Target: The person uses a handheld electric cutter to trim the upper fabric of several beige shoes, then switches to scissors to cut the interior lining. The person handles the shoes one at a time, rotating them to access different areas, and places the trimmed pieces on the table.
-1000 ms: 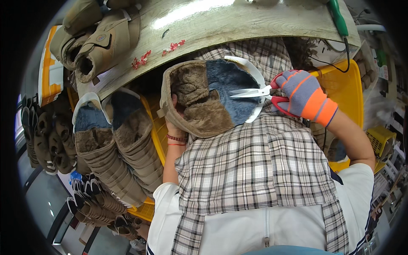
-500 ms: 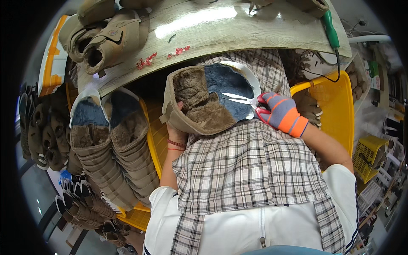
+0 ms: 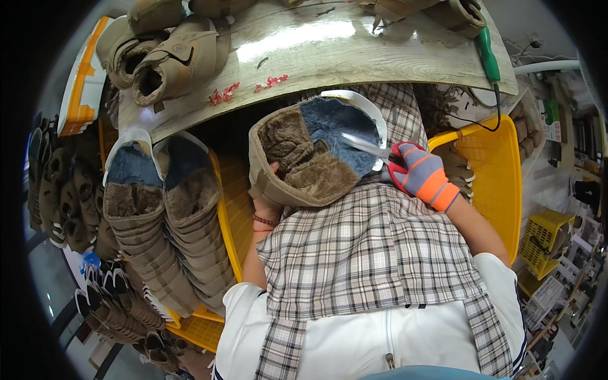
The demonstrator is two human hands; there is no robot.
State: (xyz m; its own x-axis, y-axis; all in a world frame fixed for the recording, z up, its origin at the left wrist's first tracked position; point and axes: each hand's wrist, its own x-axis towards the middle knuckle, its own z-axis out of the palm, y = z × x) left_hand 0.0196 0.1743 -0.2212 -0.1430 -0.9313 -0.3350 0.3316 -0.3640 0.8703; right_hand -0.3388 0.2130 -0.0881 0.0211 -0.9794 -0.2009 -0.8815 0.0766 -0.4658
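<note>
A tan boot (image 3: 297,168) with brown fleece lining and a blue-grey insole lies on my plaid-aproned lap, its white sole rim at the far side. My left hand (image 3: 269,202) grips it from underneath at the near left; only fingers and a red wrist band show. My right hand (image 3: 418,174), in a grey glove with orange and pink stripes, holds scissors (image 3: 364,145) whose blades point left into the boot opening over the insole.
A wooden tabletop (image 3: 316,44) lies ahead with several tan boots (image 3: 164,57), red scraps and a green-handled tool (image 3: 486,54). Stacked fleece-lined boots (image 3: 158,215) fill a yellow crate (image 3: 231,209) at my left. Another yellow crate (image 3: 497,171) stands at my right.
The scissors and my gloved right hand have moved left, further into the boot opening. The boot has stayed in my lap, still held by my left hand.
</note>
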